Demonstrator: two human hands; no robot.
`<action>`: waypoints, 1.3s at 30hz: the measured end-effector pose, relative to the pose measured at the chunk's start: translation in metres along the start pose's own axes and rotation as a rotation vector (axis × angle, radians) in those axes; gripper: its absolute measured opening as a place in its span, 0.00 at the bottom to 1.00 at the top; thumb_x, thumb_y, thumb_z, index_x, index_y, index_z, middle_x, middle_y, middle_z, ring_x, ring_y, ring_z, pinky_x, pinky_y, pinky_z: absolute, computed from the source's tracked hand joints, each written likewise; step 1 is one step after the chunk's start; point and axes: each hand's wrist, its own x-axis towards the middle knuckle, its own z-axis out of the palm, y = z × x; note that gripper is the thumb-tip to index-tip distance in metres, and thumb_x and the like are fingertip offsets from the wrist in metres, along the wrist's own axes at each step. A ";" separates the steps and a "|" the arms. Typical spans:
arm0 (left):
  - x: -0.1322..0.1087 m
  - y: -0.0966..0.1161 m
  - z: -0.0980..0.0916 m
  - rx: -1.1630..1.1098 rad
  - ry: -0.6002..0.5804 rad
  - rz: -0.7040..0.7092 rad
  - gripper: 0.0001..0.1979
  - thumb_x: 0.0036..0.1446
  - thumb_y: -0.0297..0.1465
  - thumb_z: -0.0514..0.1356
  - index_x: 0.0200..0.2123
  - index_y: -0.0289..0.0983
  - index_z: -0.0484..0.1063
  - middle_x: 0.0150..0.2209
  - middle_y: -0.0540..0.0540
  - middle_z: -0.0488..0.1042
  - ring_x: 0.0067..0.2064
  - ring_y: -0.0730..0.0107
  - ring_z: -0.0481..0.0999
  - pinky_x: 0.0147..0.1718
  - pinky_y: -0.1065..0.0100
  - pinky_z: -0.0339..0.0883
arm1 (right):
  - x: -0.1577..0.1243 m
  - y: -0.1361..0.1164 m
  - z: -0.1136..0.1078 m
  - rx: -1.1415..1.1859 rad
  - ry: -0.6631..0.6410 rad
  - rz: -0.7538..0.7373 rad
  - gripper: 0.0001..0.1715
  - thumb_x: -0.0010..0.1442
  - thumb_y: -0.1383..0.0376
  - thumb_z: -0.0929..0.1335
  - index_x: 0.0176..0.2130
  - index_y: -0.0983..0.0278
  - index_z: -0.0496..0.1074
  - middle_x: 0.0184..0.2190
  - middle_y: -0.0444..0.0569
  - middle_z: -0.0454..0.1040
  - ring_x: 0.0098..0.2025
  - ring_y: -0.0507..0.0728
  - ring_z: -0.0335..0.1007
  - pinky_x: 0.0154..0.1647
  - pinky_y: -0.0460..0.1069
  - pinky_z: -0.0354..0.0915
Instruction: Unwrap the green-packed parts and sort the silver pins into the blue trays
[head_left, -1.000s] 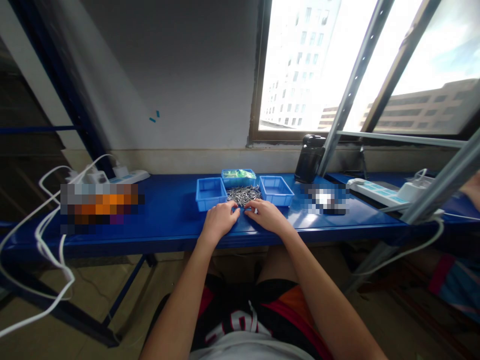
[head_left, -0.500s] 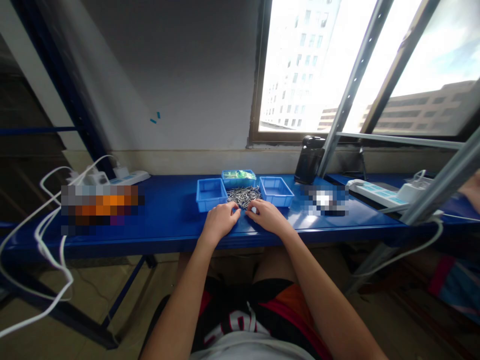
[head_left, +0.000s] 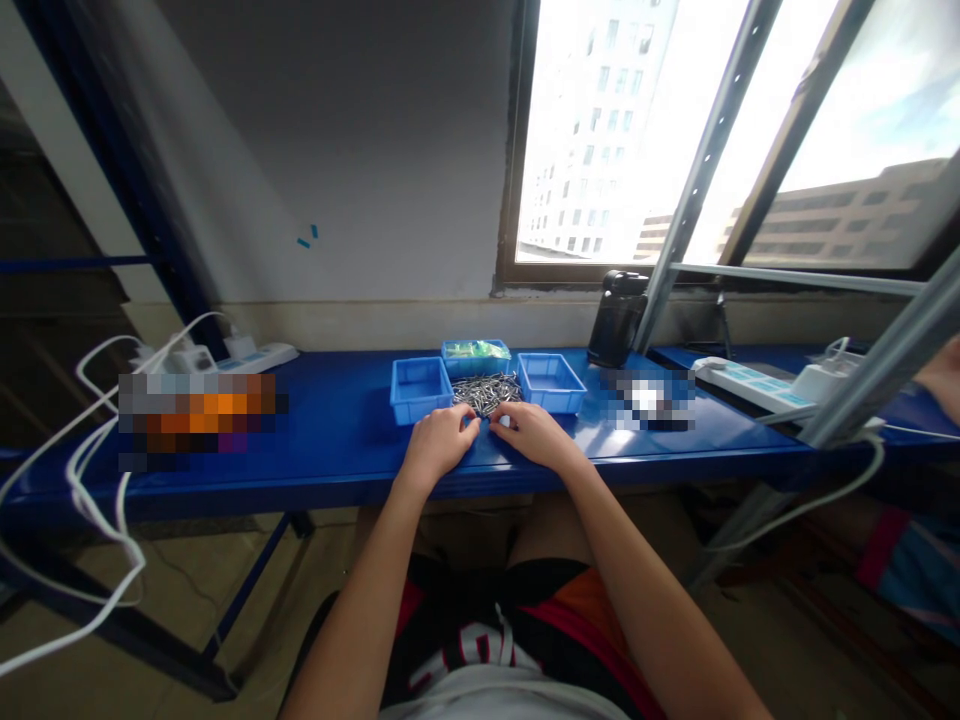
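A pile of small silvery metal pieces [head_left: 487, 390] lies on the blue table [head_left: 330, 430]. Around it stand three blue bins: the left bin [head_left: 420, 408] and the right bin [head_left: 551, 402] look empty, and the back bin [head_left: 454, 352] holds green-tinted plastic bags [head_left: 480, 350]. At the pile's near left edge is my left hand [head_left: 441, 440], its fingers curled and closed. My right hand [head_left: 531, 432] is closed in a pinch at the near right edge. Anything between the fingertips of either hand is too small to make out.
White power strips with cables [head_left: 262, 358] [head_left: 750, 385] lie at both sides. Blurred-out items sit left and right of the bins. A black case [head_left: 616, 320] stands at the back near a metal post [head_left: 686, 210]. Another person's hand [head_left: 943, 382] shows at the right edge.
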 end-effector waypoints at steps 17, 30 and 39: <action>0.000 -0.001 -0.001 -0.011 0.007 0.017 0.14 0.57 0.39 0.50 0.39 0.42 0.72 0.35 0.45 0.76 0.37 0.62 0.74 0.35 0.68 0.63 | 0.000 0.002 0.000 0.022 -0.008 0.005 0.11 0.54 0.72 0.63 0.37 0.64 0.71 0.32 0.47 0.73 0.32 0.52 0.66 0.35 0.45 0.58; -0.001 0.003 -0.003 -0.002 -0.010 -0.007 0.15 0.57 0.39 0.50 0.40 0.42 0.72 0.37 0.45 0.76 0.39 0.61 0.74 0.37 0.67 0.63 | 0.001 0.000 -0.001 -0.001 -0.015 0.022 0.13 0.57 0.68 0.64 0.42 0.62 0.72 0.37 0.48 0.75 0.35 0.54 0.69 0.39 0.46 0.61; -0.001 0.003 -0.003 -0.014 -0.014 0.009 0.15 0.57 0.39 0.50 0.40 0.41 0.72 0.35 0.45 0.76 0.38 0.62 0.74 0.36 0.68 0.63 | 0.003 0.003 0.002 0.023 0.015 0.061 0.11 0.57 0.71 0.63 0.38 0.63 0.72 0.37 0.49 0.75 0.38 0.55 0.70 0.40 0.47 0.62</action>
